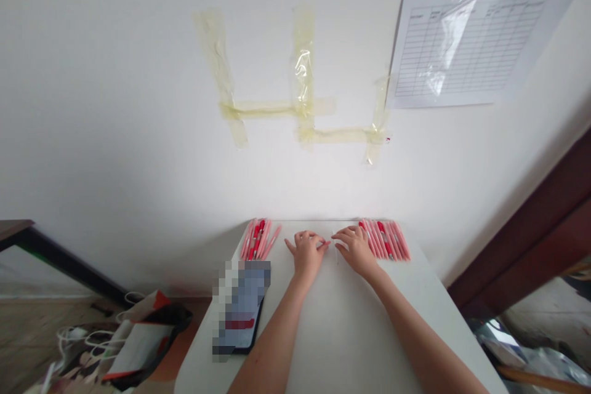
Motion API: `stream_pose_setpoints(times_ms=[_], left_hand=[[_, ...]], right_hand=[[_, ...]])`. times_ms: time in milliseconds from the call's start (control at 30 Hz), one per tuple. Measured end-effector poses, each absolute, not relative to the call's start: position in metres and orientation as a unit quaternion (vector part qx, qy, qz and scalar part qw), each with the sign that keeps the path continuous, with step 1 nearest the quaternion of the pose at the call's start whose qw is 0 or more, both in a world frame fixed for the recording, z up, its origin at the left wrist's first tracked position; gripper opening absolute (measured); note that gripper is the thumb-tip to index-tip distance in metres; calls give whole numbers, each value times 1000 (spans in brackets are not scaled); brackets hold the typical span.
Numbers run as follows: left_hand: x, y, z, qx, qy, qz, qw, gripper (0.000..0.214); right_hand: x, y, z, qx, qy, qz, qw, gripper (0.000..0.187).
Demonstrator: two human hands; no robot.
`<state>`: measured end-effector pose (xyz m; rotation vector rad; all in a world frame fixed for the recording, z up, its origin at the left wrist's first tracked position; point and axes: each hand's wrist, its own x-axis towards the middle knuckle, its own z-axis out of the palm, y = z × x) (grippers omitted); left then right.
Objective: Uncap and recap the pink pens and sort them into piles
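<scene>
My left hand (307,252) and my right hand (355,247) rest close together near the far edge of a small white table (341,332). Their fingertips pinch a thin pale item (333,241) between them, too small to name. A pile of pink and red pens (259,238) lies to the left of my left hand. A second row of pink and red pens (386,239) lies right beside my right hand, touching its fingers.
A dark tablet or phone (242,308) lies on the table's left side. A white wall with tape strips (302,98) and a printed sheet (466,49) stands behind. Bags and cables (124,345) lie on the floor at left; a dark wooden frame (530,240) is at right.
</scene>
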<state>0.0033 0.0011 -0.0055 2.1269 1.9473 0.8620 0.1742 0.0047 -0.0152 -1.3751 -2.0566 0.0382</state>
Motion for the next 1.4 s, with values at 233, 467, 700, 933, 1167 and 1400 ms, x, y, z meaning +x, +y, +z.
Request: stream_pose_setpoints(times_ms=[233, 467, 700, 933, 1167, 1400], left_hand=[[7, -2, -1, 727, 626, 268, 87, 11], [7, -1, -5, 737, 605, 289, 77, 11], [3, 1, -7, 739, 624, 240, 80, 16], [1, 3, -10, 740, 622, 245, 78, 8], [4, 0, -7, 743, 604, 282, 56, 14], [2, 3, -6, 683, 647, 339, 19, 32]], right_hand=[[175, -2, -19, -518, -778, 28, 354, 21], [179, -1, -26, -525, -761, 48, 378, 19], [181, -2, -30, -539, -770, 19, 342, 17], [182, -1, -32, -539, -771, 19, 339, 18], [182, -1, -30, -532, -762, 31, 368, 21], [198, 12, -41, -568, -639, 121, 503, 34]])
